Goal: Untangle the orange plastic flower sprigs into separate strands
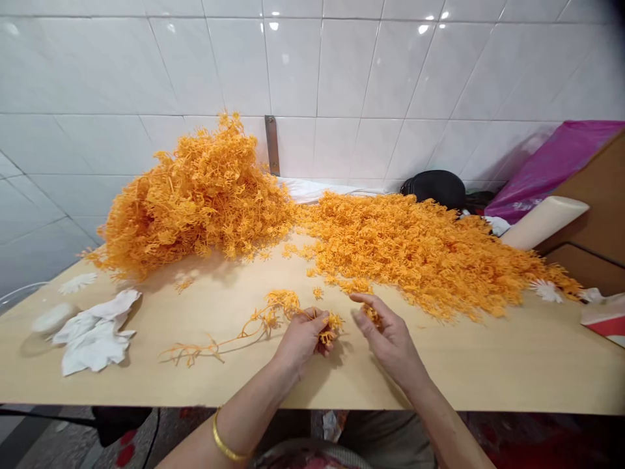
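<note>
My left hand (303,335) is closed on an orange plastic flower sprig (276,306), pinching it near one end between thumb and fingers. The sprig's thin, mostly bare stem trails left across the table, and its orange tips stick out to the right of the hand. Just to the right, my right hand (390,335) is curled, thumb and index finger apart at the tips. Loose orange florets (372,315) show inside that hand; its lower fingers are hidden.
A tall heap of orange sprigs (195,202) stands back left on the table (195,391). A wide pile of loose florets (415,247) spreads to the right. Crumpled white tissue (100,335) lies left. Behind are a black case (434,187), a pale roll (547,221) and a purple bag (547,169).
</note>
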Demonstrator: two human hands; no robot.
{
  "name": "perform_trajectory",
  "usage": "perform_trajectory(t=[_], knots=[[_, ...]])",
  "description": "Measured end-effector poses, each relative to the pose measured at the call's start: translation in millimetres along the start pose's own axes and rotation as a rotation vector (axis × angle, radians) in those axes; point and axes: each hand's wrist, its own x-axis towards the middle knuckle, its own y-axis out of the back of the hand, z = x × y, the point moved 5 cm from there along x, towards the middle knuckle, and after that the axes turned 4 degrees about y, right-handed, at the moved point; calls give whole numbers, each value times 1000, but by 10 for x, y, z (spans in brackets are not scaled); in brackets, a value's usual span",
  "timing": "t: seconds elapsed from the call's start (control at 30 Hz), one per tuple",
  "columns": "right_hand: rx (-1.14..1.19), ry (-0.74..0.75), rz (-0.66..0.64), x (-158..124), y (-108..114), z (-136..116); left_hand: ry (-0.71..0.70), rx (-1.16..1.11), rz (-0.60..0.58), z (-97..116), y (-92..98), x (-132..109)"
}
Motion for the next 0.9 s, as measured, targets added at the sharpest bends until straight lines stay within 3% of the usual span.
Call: perform_trajectory(t=[0.1,0.17,0.2,0.3,0.33,0.37,0.43,0.57,0.7,0.8,0.9], knots=[[-99,102,-162,-3,-218,-104,-38,29,-25,-8,-26,-29],[-89,106,-118,55,-204,-62,-47,49,-33,-21,-17,-53],[-55,65,-21,100,-124,0,-47,51,-31,-26,-3,-64],[147,-117,442,182,289,249,-72,-40,-17,-7,50,-83],[209,-149,528,190,393,304,-87,-108,-15,9,60,-82],[246,-169,532,200,447,331,-94,-189,-13,24,65,-77],[281,-183,419,188,431,308,-73,-357,5,34,57,-55],[174,-138,105,-4,76,83,16,-554,44,-1,-15,-1],[-177,168,-114,-152,-274,-143,89,-615,20,-57,-65,33],[-439,380,-188,-181,-404,-167,154,-630,-1,-98,-71,39],[-496,473,-162,-182,-426,-174,170,-637,-20,-111,-73,36]])
